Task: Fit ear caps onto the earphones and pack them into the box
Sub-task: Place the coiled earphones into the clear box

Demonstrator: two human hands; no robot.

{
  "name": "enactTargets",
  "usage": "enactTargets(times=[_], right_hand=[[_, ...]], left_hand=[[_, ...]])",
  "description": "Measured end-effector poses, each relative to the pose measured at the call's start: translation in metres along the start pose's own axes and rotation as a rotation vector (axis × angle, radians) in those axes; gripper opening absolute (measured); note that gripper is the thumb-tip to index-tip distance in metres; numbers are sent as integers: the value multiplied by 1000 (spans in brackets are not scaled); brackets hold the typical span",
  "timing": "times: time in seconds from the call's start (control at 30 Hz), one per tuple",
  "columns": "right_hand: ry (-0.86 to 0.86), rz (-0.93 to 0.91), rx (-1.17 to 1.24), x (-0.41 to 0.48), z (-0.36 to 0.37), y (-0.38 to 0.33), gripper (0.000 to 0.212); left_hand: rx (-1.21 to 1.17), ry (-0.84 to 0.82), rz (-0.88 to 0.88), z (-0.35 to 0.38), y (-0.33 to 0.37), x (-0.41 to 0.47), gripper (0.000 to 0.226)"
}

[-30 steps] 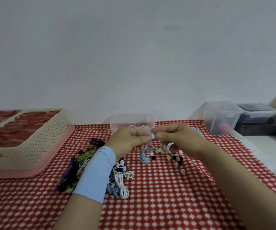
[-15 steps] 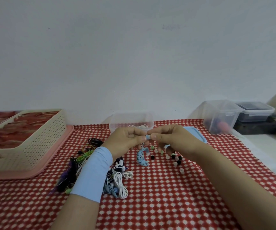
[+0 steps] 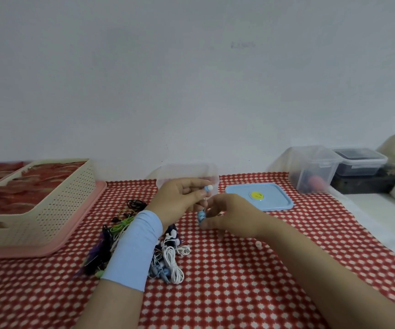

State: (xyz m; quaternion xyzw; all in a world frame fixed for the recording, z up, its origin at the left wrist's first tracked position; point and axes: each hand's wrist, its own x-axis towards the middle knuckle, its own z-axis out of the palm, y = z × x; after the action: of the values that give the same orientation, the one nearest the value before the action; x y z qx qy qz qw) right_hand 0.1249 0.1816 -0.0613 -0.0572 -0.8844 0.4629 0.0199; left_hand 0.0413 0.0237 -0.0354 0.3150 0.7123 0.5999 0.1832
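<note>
I look down on a table spread with a red cloth printed with small white checks, pushed against a plain, matt pale wall. At the far left a cream perforated plastic basket sits in a smooth pink tray. At the far right stand clear lidded tubs.

The left hand, a light-blue fabric band around its wrist, has its fingers curled in and pinches the blue earphone near its bud, which wears a rounded white cap. Just below, the right hand closes thumb and fingers on the earphone's coiled cable, a tight blue bundle held above the cloth.

Right behind the hands is the translucent, round-cornered box, with its flat blue lid lying beside it. A tangle of white, green, black and purple earphones lies under the left wrist. One loose pale cap rests by the right forearm.
</note>
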Motion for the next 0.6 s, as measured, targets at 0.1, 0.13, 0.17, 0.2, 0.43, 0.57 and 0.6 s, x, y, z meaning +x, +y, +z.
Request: enactTargets(times=[0.1,0.13,0.17,0.2,0.43,0.57,0.6], right_hand=[[17,-3,52,0,-4,-2,29],[16,-7,66,-1,-6,-4,28],[21,-10,69,0,-7,-7,27],[31,-13,66,1,-9,-10,26],[214,-63,-8,45,-32,-56,23],[278,-47,-440,86,-31,-61,22],[262,-37,-551,94,-28,-60,23]], left_hand=[[54,36,18,-5,4,-4,18],[82,57,21,-8,5,-4,16],[103,85,26,-12,5,-5,15],[124,118,27,-17,6,-4,14],[319,258,36,-48,28,34,15],[594,270,-21,-63,24,60,14],[667,256,-49,-65,21,64,15]])
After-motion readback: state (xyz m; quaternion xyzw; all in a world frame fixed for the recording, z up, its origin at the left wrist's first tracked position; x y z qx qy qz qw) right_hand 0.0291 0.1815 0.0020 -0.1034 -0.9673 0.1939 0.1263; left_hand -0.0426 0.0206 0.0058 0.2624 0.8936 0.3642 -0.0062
